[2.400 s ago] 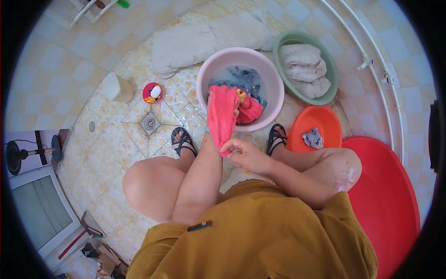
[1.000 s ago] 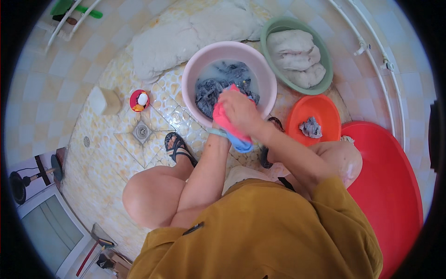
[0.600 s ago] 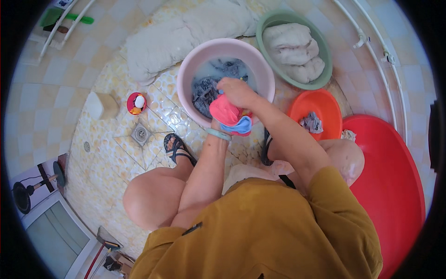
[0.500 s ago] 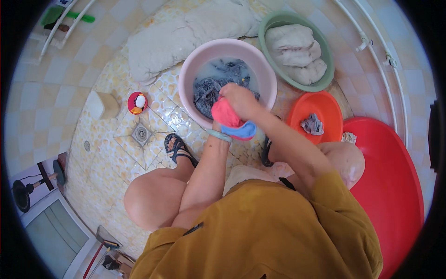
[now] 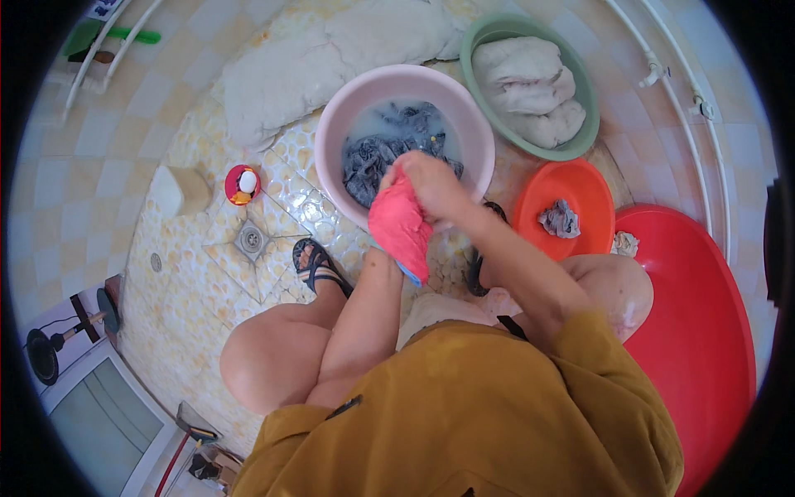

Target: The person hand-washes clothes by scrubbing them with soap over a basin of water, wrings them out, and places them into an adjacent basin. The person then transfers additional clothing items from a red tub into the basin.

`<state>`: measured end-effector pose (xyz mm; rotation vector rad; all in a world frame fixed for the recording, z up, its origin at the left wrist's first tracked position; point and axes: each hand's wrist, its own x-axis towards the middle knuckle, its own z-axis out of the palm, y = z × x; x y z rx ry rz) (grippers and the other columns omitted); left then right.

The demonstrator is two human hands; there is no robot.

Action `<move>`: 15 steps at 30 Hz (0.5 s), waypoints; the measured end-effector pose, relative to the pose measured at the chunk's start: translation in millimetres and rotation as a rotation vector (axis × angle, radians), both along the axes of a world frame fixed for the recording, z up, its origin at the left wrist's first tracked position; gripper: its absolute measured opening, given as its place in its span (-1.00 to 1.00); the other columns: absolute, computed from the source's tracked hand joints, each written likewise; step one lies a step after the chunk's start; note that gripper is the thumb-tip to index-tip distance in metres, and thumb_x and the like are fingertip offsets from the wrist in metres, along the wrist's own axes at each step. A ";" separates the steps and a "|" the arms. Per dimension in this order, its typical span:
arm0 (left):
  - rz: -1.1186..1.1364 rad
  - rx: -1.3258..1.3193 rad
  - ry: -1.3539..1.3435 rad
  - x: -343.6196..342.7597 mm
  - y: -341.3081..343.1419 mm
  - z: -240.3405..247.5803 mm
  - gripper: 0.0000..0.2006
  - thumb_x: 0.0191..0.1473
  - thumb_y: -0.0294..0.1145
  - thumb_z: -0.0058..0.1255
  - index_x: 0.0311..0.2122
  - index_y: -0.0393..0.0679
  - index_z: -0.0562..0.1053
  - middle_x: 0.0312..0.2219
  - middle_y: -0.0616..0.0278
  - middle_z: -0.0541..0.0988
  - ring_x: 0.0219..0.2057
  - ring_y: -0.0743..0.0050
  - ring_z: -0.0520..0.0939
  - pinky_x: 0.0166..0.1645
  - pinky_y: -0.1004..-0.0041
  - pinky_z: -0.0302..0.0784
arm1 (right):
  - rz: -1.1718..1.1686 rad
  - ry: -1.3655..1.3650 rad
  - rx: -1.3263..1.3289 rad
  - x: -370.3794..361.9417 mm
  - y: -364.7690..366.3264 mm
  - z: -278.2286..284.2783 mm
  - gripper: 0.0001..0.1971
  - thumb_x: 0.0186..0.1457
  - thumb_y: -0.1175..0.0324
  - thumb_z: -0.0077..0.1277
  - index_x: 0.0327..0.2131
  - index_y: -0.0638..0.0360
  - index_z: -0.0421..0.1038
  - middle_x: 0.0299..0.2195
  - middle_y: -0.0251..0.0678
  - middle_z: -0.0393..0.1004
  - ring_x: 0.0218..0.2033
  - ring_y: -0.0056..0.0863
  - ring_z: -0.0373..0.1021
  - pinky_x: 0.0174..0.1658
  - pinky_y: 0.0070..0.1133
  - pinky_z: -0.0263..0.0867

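In front of me, over the near rim of a pale pink basin, a pink cloth piece with a blue edge drapes over my left hand and wrist. The left forearm reaches up under it, so that hand's fingers are hidden. My right hand is closed on the cloth's upper end. Dark grey-blue laundry lies behind both hands in the basin's cloudy water. Whether the pink piece is a mitt, a sock or a plain cloth, I cannot tell.
A green basin with white bedding stands at the far right. Nearer are an orange basin holding a crumpled grey cloth and a large red tub. White padding lies behind. A small red bowl sits left, near a drain.
The pink cloth has turned and spread down over my left wrist, covering the bracelet. Its blue part now barely shows. My right hand keeps its hold in nearly the same spot.
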<state>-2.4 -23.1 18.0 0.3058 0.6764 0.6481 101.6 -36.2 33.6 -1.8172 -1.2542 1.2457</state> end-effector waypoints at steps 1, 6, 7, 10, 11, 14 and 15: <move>0.126 -0.464 -0.233 -0.6 2.9 18.2 -0.87 0.00 -0.40 -0.05 -0.32 -0.17 0.43 -0.45 0.20 0.53 -0.41 0.23 0.53 -0.30 0.33 0.46 | 0.035 -0.208 0.243 -18.5 -12.3 11.4 -0.75 0.01 0.37 -0.23 -0.29 0.24 0.40 -0.27 -0.09 0.42 -0.16 -0.18 0.33 -0.05 -0.38 0.20; 0.011 -0.161 -0.194 -12.9 -3.6 -22.2 -0.85 0.01 -0.39 -0.05 -0.29 -0.17 0.42 -0.44 0.22 0.52 -0.40 0.27 0.53 -0.31 0.37 0.46 | 0.382 -0.488 0.738 -59.6 -30.9 6.3 -0.79 -0.12 0.44 -0.13 -0.34 0.21 0.41 -0.25 -0.17 0.39 -0.05 -0.28 0.27 0.04 -0.30 0.11; -0.019 -0.110 -0.157 -13.6 -4.1 -27.7 -0.85 0.01 -0.38 -0.05 -0.29 -0.18 0.42 -0.44 0.23 0.52 -0.40 0.27 0.53 -0.31 0.38 0.46 | 0.423 -0.516 0.729 -55.9 -25.1 6.6 -0.76 -0.15 0.44 -0.09 -0.31 0.20 0.41 -0.19 -0.19 0.38 -0.04 -0.30 0.26 0.06 -0.28 0.11; -0.089 0.019 -0.065 -16.1 -7.3 -44.1 -0.83 0.02 -0.38 -0.06 -0.27 -0.18 0.41 -0.44 0.24 0.52 -0.40 0.29 0.53 -0.32 0.40 0.47 | 0.494 -0.715 0.513 -25.5 6.4 15.7 -0.75 -0.07 0.40 -0.14 -0.27 0.24 0.40 -0.18 -0.15 0.37 -0.05 -0.28 0.27 0.05 -0.33 0.12; -0.098 0.020 -0.078 -15.3 -8.0 -47.8 -0.83 0.02 -0.38 -0.06 -0.26 -0.18 0.41 -0.44 0.25 0.52 -0.40 0.30 0.53 -0.32 0.41 0.47 | 0.491 -0.721 0.514 -7.1 15.8 1.8 -0.75 -0.07 0.40 -0.14 -0.27 0.24 0.40 -0.18 -0.15 0.37 -0.05 -0.28 0.27 0.05 -0.33 0.12; -0.100 -0.002 -0.106 -14.0 -5.1 -50.5 -0.82 0.03 -0.37 -0.06 -0.25 -0.18 0.40 -0.43 0.25 0.51 -0.40 0.32 0.53 -0.33 0.43 0.47 | 0.280 -0.107 0.052 21.8 23.1 -20.8 -0.73 -0.01 0.34 -0.21 -0.29 0.25 0.41 -0.20 -0.12 0.41 -0.05 -0.24 0.27 0.07 -0.34 0.10; -0.130 0.103 -0.107 -17.8 -1.5 -52.6 -0.81 0.07 -0.31 -0.11 -0.25 -0.17 0.38 -0.44 0.25 0.49 -0.42 0.35 0.53 -0.37 0.45 0.47 | 0.102 0.010 0.034 11.6 17.2 -6.3 -0.73 0.00 0.35 -0.21 -0.27 0.27 0.40 -0.19 -0.11 0.40 -0.06 -0.21 0.27 0.06 -0.35 0.11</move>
